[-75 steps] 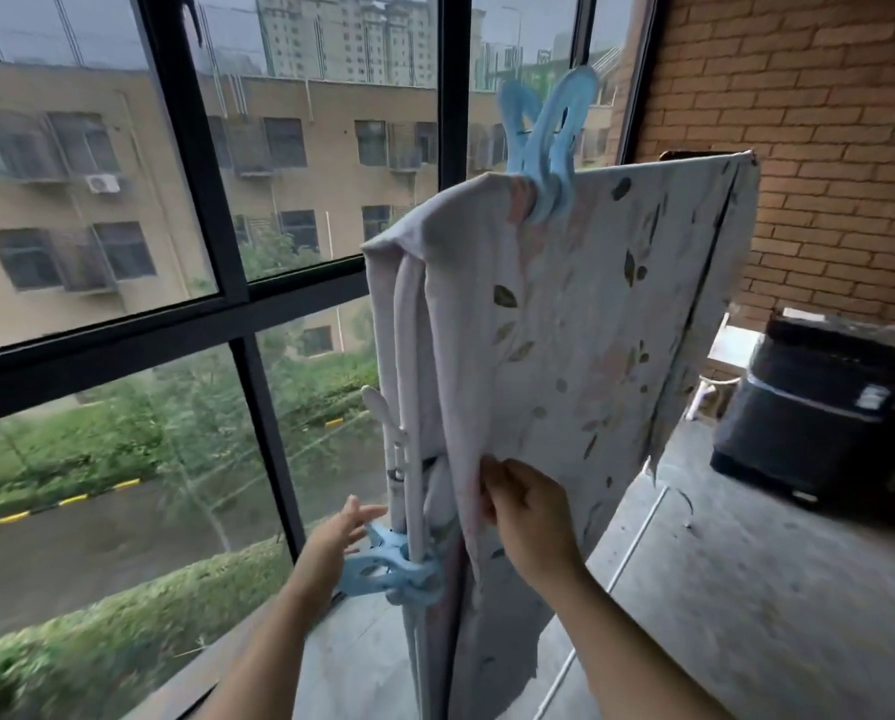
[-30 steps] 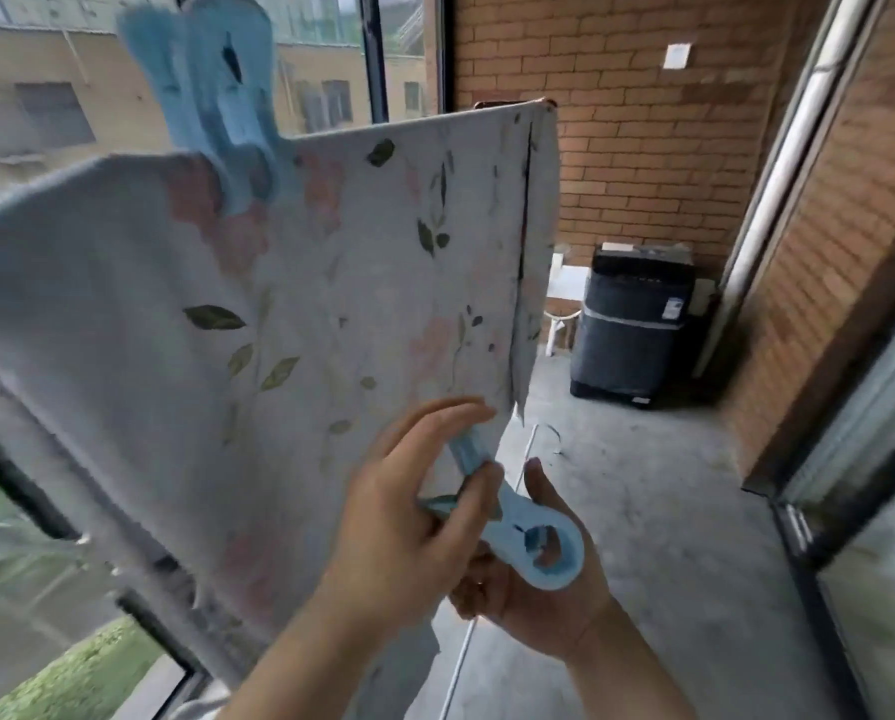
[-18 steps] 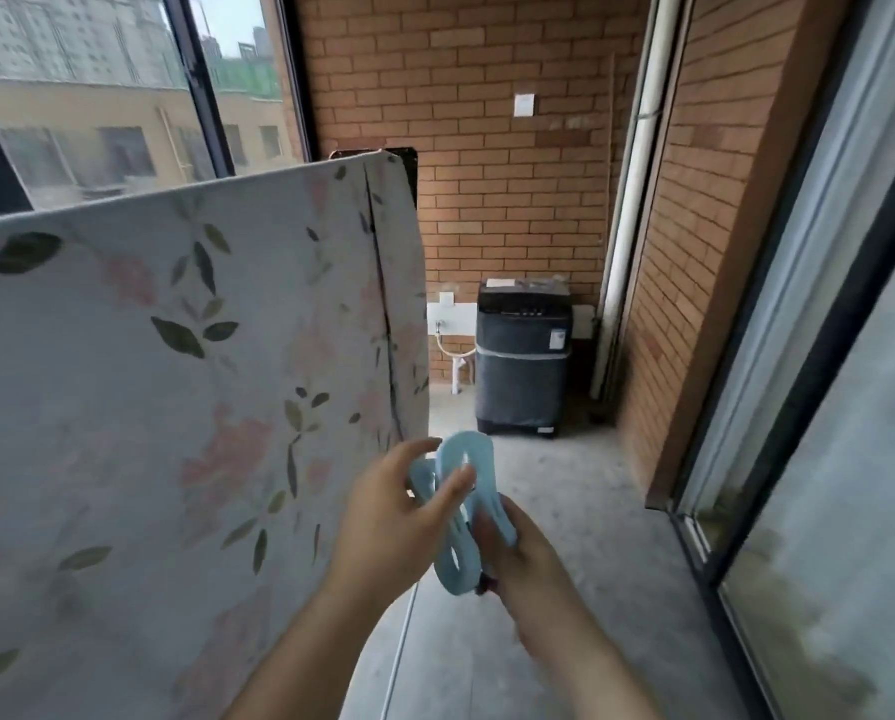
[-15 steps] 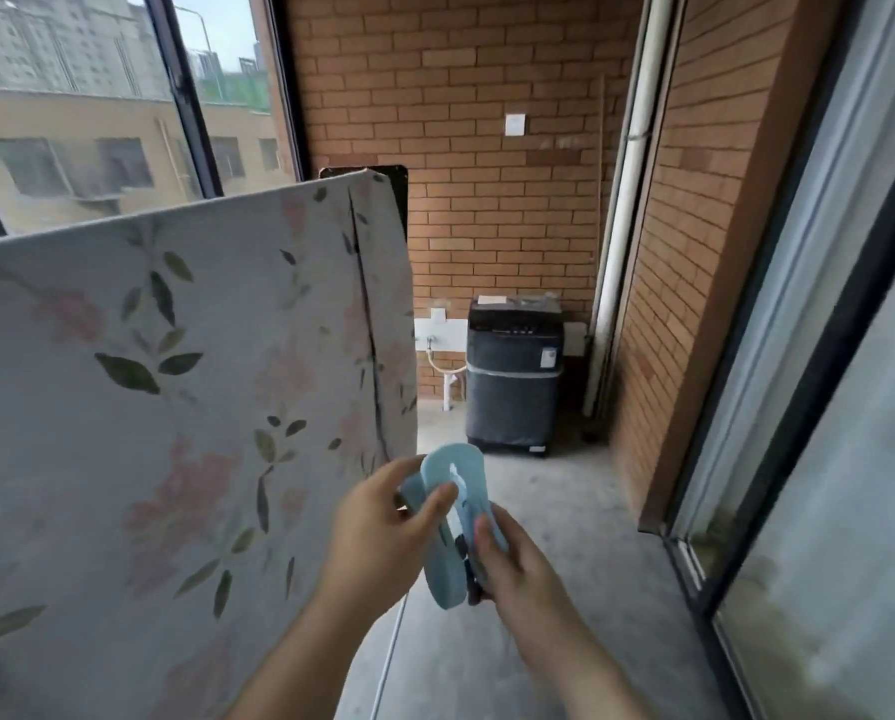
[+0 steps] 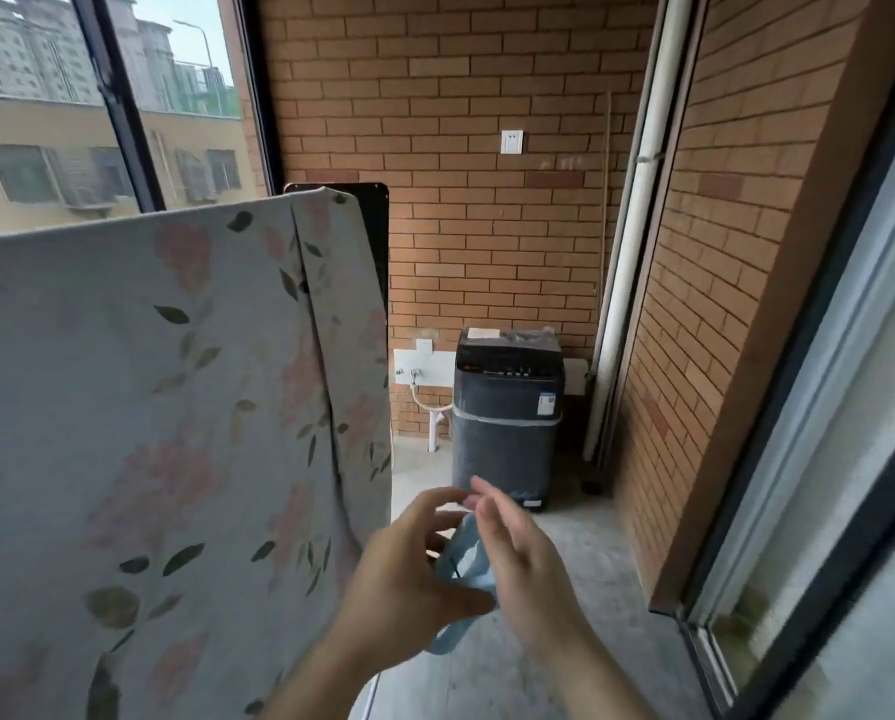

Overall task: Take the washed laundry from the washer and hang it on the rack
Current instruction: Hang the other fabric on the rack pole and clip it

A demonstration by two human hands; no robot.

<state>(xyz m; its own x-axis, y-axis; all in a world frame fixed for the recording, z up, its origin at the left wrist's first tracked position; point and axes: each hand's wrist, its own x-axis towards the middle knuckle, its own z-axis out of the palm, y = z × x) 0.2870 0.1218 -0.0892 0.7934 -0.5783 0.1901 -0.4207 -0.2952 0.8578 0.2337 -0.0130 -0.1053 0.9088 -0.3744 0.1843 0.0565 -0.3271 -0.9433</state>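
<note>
Brickwork (image 5: 487,226) encloses the concrete floor (image 5: 591,615) and washer (image 5: 505,423); left hand (image 5: 409,579) grips a blue clip (image 5: 463,561), right hand (image 5: 523,563) touching it.

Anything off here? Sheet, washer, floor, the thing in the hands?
Nothing stands out. The floral sheet hangs smooth, one vertical fold near its far end. The washer stands upright, lid shut. No spill shows on the floor. The blue clip between the left hand and right hand looks whole, though blurred.

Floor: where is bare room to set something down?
The concrete floor is bare between the floral sheet, the washer and the right brick wall. It is crowded beside the washer: hose on one side, pipes on the other.
</note>
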